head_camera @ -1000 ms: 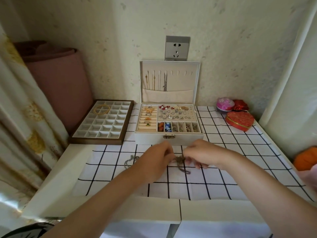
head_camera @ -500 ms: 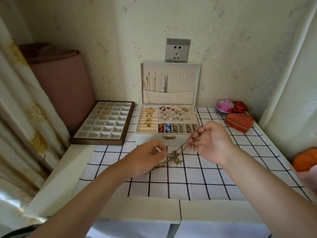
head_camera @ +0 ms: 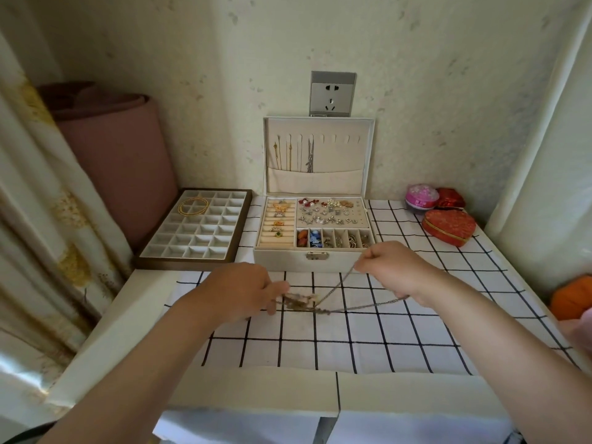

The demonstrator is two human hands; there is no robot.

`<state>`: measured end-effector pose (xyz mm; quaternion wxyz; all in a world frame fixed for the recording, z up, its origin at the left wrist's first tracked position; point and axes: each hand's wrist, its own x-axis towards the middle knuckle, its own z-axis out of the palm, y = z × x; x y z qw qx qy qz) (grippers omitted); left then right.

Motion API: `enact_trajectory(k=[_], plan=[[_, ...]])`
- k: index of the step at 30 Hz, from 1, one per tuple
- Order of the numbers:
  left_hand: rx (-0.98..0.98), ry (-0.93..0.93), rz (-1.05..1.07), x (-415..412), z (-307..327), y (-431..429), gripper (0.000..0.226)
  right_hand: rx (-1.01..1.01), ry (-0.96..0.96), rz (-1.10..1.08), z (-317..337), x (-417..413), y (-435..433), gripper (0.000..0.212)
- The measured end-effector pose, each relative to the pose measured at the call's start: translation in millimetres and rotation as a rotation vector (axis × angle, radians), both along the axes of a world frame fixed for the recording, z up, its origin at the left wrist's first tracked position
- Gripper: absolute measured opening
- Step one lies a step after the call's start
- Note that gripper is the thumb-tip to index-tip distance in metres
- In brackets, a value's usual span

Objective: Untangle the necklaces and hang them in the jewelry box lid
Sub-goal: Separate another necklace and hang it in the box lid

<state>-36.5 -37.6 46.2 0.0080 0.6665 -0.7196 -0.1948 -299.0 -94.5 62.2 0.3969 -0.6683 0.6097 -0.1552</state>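
Hanging in the jewelry box lid (head_camera: 320, 187) already are several necklaces (head_camera: 293, 155), with the hooks to their right bare. A tangled clump of chains (head_camera: 301, 302) lies on the bench (head_camera: 105, 331), so the untangling looks about midway. The left hand (head_camera: 243, 290) pinches the clump. The right hand (head_camera: 394, 267) is clamped on one silver chain (head_camera: 339, 283), held taut. The jewelry box (head_camera: 288, 259) holds rings, earrings and charms, and the divided tray (head_camera: 195, 251) holds gold bangles (head_camera: 193, 206).
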Motion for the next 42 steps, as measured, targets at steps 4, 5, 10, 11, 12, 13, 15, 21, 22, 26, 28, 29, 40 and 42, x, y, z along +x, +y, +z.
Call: enact_trajectory(k=[4, 5, 10, 11, 12, 13, 15, 21, 22, 26, 28, 29, 40, 42], plan=[[-0.015, -0.068, -0.067, 8.3, 3.1, 1.2, 0.024, 0.007, 0.365, 0.070, -2.4, -7.7, -3.6, 0.018], [-0.010, -0.080, -0.078, 8.2, 4.1, 1.9, 0.024, 0.023, 0.442, 0.080, -4.0, -9.4, -5.2, 0.017], [0.029, -0.116, -0.100, 4.7, 5.0, 4.9, 0.020, 0.018, 0.647, 0.085, -20.8, -11.2, -6.0, 0.015], [0.030, -0.110, -0.103, 3.9, 4.6, 5.4, 0.020, -0.003, 0.657, 0.089, -22.0, -9.8, -4.7, 0.010], [0.018, -0.108, -0.104, 3.1, 4.4, 5.9, 0.021, -0.037, 0.671, 0.097, -21.4, -8.5, -2.4, 0.005], [-0.003, -0.111, -0.107, 1.6, 3.9, 5.9, 0.021, -0.078, 0.692, 0.114, -19.7, -7.1, 0.0, 0.006], [-0.070, -0.117, -0.111, -3.9, 2.0, 5.3, 0.020, -0.195, 0.733, 0.181, -15.2, -2.4, 6.9, 0.015], [-0.275, 0.019, -0.175, -35.9, -16.4, 2.0, 0.017, -0.259, 0.448, 0.304, -18.6, 33.3, 30.4, 0.016], [-0.277, 0.030, -0.198, -39.4, -20.2, 1.7, 0.018, -0.244, 0.447, 0.314, -20.9, 37.8, 31.9, 0.019], [-0.284, 0.060, -0.241, -44.9, -31.3, -1.7, 0.024, -0.213, 0.376, 0.278, -25.1, 44.4, 30.7, 0.014], [-0.271, 0.090, -0.217, -44.8, -32.7, -4.4, 0.023, -0.156, 0.314, 0.260, -26.0, 44.8, 28.3, 0.006], [-0.260, 0.104, -0.201, -44.1, -32.5, -5.9, 0.020, -0.128, 0.295, 0.254, -26.3, 44.6, 27.0, 0.002], [-0.139, 0.165, -0.173, -39.9, -34.0, -9.8, 0.007, 0.203, -0.174, 0.129, -17.3, 29.3, 17.5, 0.011], [-0.123, 0.243, -0.135, -38.9, -32.0, -7.1, 0.007, 0.244, -0.286, 0.090, -15.2, 28.1, 16.2, 0.015]])
